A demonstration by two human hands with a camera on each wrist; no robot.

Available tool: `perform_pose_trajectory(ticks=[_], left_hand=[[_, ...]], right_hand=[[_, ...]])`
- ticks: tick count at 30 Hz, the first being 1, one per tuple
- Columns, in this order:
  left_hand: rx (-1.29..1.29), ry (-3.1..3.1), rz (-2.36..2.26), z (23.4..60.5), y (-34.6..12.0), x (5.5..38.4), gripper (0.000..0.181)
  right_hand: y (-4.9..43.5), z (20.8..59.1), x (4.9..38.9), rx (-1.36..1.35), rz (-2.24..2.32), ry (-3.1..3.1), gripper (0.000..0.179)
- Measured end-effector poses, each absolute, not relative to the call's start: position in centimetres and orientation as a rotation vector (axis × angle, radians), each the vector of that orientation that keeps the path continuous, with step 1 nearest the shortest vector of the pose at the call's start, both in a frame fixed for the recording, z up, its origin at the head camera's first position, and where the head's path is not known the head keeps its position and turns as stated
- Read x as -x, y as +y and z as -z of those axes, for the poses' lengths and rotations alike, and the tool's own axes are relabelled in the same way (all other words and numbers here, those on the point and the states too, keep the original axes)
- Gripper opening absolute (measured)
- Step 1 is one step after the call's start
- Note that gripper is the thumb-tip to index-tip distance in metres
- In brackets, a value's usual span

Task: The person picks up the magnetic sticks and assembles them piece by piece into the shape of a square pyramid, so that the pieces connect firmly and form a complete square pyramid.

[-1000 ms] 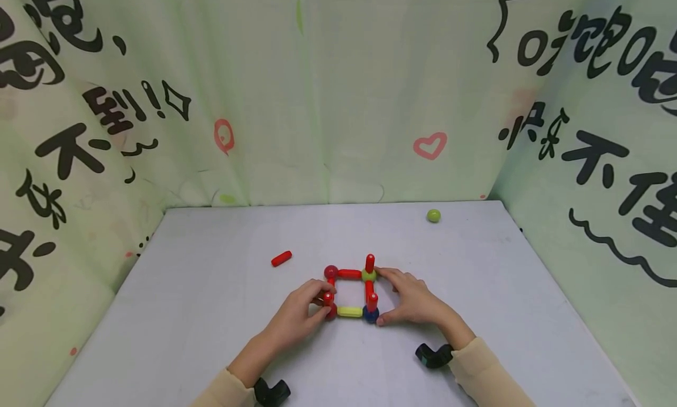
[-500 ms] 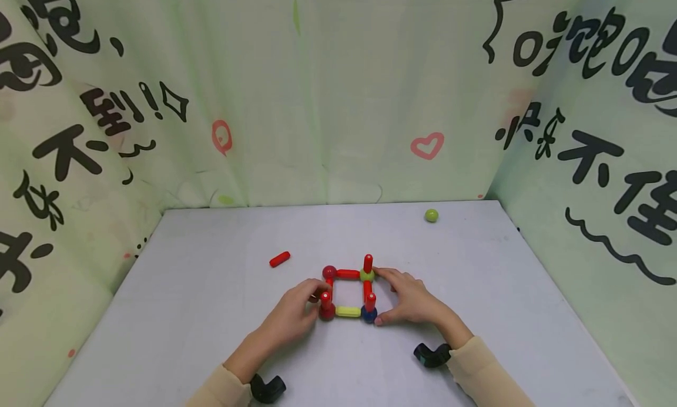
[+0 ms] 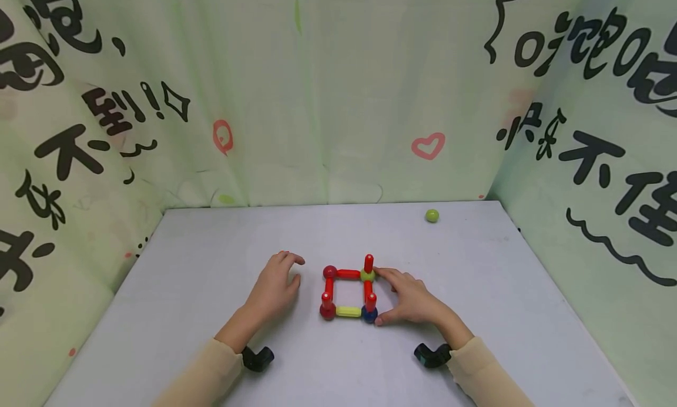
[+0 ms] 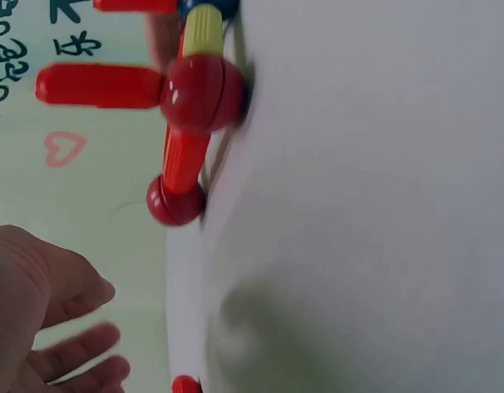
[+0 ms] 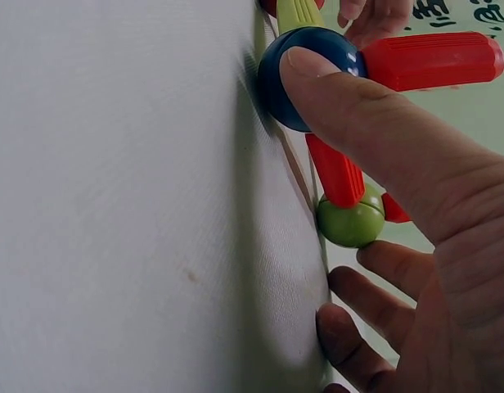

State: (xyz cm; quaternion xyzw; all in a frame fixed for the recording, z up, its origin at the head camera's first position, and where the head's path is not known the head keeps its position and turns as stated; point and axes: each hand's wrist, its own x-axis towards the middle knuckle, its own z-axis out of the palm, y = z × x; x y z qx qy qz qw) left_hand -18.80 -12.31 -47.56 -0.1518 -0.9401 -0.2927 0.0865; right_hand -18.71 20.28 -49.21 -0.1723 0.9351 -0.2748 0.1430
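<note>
A square frame of toy balls and rods (image 3: 348, 274) lies on the white table. Red balls mark its left corners, a blue ball (image 3: 369, 315) the near right, a green ball (image 5: 350, 225) the far right. One side is a yellow rod (image 3: 348, 312); three red rods stand upright on the balls. My right hand (image 3: 415, 299) holds the frame's right side, thumb on the blue ball, a fingertip at the green one. Left of the frame, my left hand (image 3: 272, 285) hovers with nothing in it, fingers loosely bent. A loose red rod (image 4: 186, 385) shows beyond its fingers, hidden in the head view.
One loose green ball (image 3: 432, 215) lies near the table's far edge, toward the right. Printed pale green curtains (image 3: 328, 101) hang behind the table (image 3: 211, 242) and along both sides. A black wrist camera (image 3: 432, 356) sits at each sleeve.
My left hand has let go of the near left corner and moved left and away from me, covering the loose red rod in the head view. My right hand stays put.
</note>
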Motion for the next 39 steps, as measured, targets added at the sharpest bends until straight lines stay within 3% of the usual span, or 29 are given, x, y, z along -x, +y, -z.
perform_pose_trajectory(ticks=[9, 24, 39], left_hand=[[0.419, -2.958, 0.622, 48.4, -13.3, 20.2, 0.049], [0.367, -3.033, 0.374, 48.8, -13.0, 19.7, 0.029], [0.325, -2.922, 1.083, 48.1, -11.1, 19.6, 0.033]], right_hand=[[20.3, 48.9, 18.6, 0.5, 0.794, 2.695, 0.105], [20.2, 48.8, 18.6, 0.52, 0.797, 2.703, 0.106], [20.2, 49.0, 18.6, 0.5, 0.814, 2.696, 0.106]])
